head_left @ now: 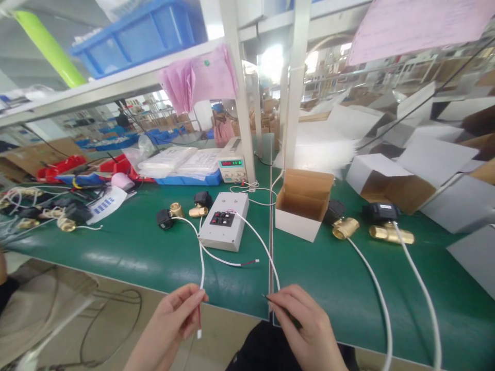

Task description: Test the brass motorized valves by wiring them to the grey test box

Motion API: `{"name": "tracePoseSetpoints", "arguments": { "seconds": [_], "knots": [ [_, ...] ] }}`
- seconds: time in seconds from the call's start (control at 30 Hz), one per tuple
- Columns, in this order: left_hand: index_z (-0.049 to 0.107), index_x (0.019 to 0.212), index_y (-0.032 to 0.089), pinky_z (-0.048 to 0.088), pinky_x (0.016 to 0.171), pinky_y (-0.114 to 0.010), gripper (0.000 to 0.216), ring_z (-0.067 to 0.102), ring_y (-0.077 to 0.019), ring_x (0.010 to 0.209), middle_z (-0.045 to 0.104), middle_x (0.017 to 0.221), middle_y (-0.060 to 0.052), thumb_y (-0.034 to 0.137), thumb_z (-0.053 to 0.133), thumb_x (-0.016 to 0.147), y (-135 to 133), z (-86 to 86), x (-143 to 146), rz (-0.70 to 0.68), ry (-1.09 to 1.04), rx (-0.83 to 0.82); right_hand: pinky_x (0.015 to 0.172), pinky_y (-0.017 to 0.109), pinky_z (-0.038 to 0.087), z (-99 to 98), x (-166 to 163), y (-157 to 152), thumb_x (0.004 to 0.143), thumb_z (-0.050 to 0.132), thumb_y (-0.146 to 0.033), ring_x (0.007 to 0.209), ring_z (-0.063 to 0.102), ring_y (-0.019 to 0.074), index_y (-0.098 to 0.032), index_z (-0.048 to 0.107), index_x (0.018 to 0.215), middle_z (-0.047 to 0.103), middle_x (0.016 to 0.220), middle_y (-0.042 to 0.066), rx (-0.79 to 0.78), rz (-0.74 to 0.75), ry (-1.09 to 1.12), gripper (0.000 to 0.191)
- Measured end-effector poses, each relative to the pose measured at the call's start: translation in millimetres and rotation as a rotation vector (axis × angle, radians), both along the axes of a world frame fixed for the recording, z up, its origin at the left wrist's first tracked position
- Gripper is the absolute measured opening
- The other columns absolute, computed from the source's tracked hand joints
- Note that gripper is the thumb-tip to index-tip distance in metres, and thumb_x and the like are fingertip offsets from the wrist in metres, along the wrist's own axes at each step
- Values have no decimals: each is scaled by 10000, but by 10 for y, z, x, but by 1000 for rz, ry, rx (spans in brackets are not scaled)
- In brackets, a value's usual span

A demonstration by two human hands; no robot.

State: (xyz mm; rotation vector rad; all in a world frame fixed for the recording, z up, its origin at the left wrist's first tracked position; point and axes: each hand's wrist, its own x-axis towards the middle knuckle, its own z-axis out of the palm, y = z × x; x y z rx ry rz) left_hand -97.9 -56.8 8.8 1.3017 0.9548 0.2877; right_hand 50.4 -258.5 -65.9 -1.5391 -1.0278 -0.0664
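My left hand (pixel 176 317) pinches a white cable (pixel 201 257) near its end, where a red lead with a small white tip hangs down. That cable runs back to a brass valve with a black actuator (pixel 167 216). My right hand (pixel 305 324) pinches the dark end of another white cable (pixel 257 237), which leads to the grey test box (pixel 226 221) with a black terminal block on top. Both hands hover at the near edge of the green bench (pixel 147 252).
An open cardboard box (pixel 303 203) stands right of the test box. Two brass valves (pixel 346 226) (pixel 390 232) with white cables lie further right. White boxes pile at the far right. A power supply (pixel 232 167) and more valves (pixel 46 214) sit behind and left.
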Motion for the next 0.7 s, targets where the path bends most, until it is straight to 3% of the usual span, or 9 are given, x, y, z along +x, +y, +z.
{"name": "tracePoseSetpoints", "arguments": {
  "seconds": [0.13, 0.23, 0.4, 0.7],
  "knots": [
    [681, 684, 151, 389, 491, -151, 541, 450, -46, 478, 593, 560, 38, 494, 1025, 448, -199, -91, 253, 13, -142, -244, 603, 231, 474, 33, -27, 111, 1052, 644, -245, 687, 628, 171, -223, 767, 918, 669, 809, 20, 69, 37, 217, 183],
    [699, 704, 146, 466, 527, -157, 517, 556, -73, 543, 647, 625, 20, 422, 1044, 436, -305, -178, 408, 34, -199, -325, 566, 239, 433, 35, -26, 144, 1024, 667, -279, 636, 584, 172, -196, 742, 808, 626, 745, 23, 57, 58, 366, 243],
    [713, 682, 150, 550, 606, -180, 443, 623, -96, 612, 676, 683, 18, 375, 1038, 482, -387, -276, 519, 12, -265, -351, 574, 236, 394, 65, -32, 145, 952, 638, -198, 637, 543, 163, -189, 743, 808, 599, 731, 14, 23, 91, 469, 179],
    [732, 620, 153, 538, 570, -159, 446, 607, -88, 563, 676, 636, 9, 360, 1052, 389, -463, -314, 618, 68, -245, -335, 559, 228, 387, 130, -74, 147, 922, 632, -177, 620, 542, 151, -184, 744, 770, 596, 706, 10, 13, 65, 474, 188]
  ]
}}
